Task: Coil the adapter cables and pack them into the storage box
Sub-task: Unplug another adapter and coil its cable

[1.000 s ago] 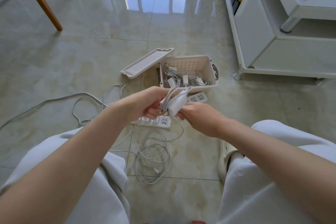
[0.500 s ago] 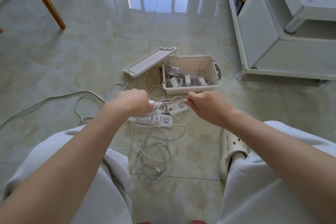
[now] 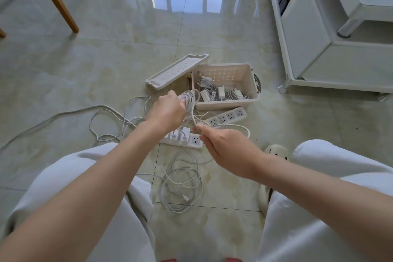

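Observer: Since the earlier frame the left hand [image 3: 168,112] has lifted away from the near power strip [image 3: 188,142] and is now just beside the near left corner of the storage box [image 3: 227,104]. The right hand [image 3: 227,149] has drawn back toward the knees.

Checker: What does each hand grip?

Observer: The left hand's fingers are curled round a partly coiled adapter cable [image 3: 189,98], held above the floor beside the box wall, not inside it. The right hand pinches the free run of that same cable between thumb and fingertips. The strand hangs from the bundle to the pinch, then loops out to the right.

Checker: And the box?

Observer: It stands open on the tiles with several coiled adapters [image 3: 221,92] in it, and its lid [image 3: 176,72] lies beside it on the left. A second power strip [image 3: 226,118] lies in front of it. A loose cable tangle [image 3: 182,181] lies between the person's legs.
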{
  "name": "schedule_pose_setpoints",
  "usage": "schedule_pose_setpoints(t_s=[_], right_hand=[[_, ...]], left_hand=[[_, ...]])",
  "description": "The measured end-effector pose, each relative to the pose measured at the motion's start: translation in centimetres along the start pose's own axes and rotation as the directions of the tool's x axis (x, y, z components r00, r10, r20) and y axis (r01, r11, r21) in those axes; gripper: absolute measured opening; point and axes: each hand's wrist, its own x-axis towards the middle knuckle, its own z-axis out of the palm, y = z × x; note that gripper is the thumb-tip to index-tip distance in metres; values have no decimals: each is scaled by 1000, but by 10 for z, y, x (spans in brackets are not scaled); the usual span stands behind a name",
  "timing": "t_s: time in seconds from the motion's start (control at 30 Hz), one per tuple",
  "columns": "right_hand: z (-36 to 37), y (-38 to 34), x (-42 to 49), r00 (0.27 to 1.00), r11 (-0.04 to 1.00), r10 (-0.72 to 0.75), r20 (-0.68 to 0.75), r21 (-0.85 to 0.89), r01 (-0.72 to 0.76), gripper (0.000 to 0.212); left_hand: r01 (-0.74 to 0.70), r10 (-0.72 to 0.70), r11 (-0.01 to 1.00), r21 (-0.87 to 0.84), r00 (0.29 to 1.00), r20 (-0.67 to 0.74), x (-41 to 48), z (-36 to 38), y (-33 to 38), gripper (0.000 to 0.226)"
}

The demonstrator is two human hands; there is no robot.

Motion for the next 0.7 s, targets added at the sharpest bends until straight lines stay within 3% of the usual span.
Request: schedule_pose_setpoints(t_s=[0.1, 0.17, 0.3, 0.4, 0.5, 0.57, 0.63, 0.7], right_hand=[[-5, -6, 0, 998, 1000, 9, -59, 9, -8, 42], [-10, -11, 1, 994, 999, -25, -110, 28, 28, 43], [-21, -14, 0, 983, 994, -67, -172, 74, 80, 41], [-19, -13, -3, 988, 994, -97, -123, 44, 103, 41], [-12, -9, -6, 992, 994, -109, -60, -9, 109, 41], [-8, -3, -7, 996, 997, -78, -33, -12, 78, 43], [-6, 2, -7, 998, 998, -55, -26, -16, 54, 44], [-5, 1, -8, 999, 999, -49, -13, -21, 49, 44]], left_hand=[[21, -3, 954, -300, 998, 60, 2, 2, 2, 35], [-1, 20, 933, -361, 999, 51, 0, 4, 4, 30], [-172, 170, 984, -51, 984, -43, -6, 7, 3, 7], [-201, 202, 978, 59, 979, -17, -3, 9, -2, 14], [-132, 130, 987, -92, 991, -24, 1, 7, -2, 23], [-17, 38, 949, -314, 997, 61, 3, 6, 1, 28], [129, -32, 825, -550, 983, 183, 4, 4, 5, 32], [276, -52, 624, -731, 948, 313, 3, 2, 8, 31]])
